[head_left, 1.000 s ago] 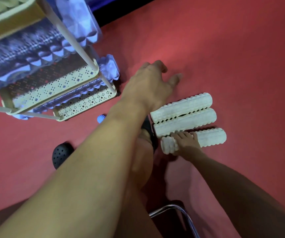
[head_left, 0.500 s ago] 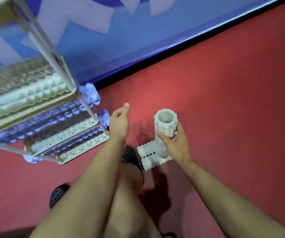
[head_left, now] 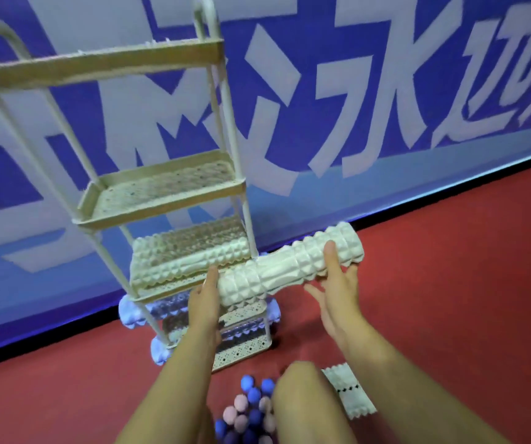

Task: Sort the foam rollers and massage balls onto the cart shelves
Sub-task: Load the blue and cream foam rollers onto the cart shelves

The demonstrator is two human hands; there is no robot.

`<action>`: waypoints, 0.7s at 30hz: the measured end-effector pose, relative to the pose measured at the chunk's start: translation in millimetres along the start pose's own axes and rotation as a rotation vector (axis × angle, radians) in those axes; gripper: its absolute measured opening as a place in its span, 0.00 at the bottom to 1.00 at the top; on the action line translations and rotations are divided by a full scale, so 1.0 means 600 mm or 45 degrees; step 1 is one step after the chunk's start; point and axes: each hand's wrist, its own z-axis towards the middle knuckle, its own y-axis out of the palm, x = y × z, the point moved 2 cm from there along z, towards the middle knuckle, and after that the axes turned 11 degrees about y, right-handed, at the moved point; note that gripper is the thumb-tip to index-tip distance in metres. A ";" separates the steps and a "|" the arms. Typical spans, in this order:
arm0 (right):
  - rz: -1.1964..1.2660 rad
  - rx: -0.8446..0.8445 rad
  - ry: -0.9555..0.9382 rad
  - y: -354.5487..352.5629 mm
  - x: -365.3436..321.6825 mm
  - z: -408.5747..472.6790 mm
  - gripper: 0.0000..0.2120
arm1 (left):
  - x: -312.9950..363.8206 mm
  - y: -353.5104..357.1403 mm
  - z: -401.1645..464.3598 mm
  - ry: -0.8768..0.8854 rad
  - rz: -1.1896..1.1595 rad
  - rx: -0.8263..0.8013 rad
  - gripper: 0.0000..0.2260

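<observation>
Massage balls (head_left: pixel 251 411) partly behind knee (head_left: pixel 302 398)

Head camera, one view
It looks forward and down from close above the hands, facing the cart (head_left: pixel 161 200) and the wall (head_left: pixel 385 91) behind it.
</observation>
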 end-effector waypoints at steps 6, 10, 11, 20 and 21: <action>-0.036 -0.060 0.191 0.122 0.060 -0.045 0.42 | 0.081 -0.157 -0.006 0.002 -0.167 0.171 0.21; -0.913 0.008 -0.305 0.170 0.062 -0.066 0.47 | 0.112 -0.242 0.007 0.108 -0.150 0.382 0.18; -1.164 -0.039 -0.472 0.181 0.060 -0.068 0.45 | 0.120 -0.256 0.006 0.116 -0.146 0.406 0.15; -2.533 -0.862 -1.095 0.305 0.088 -0.055 0.42 | 0.140 -0.278 0.037 0.223 -0.068 0.326 0.18; -2.552 -0.872 -1.061 0.311 0.085 -0.048 0.42 | 0.138 -0.275 0.044 0.219 -0.050 0.299 0.19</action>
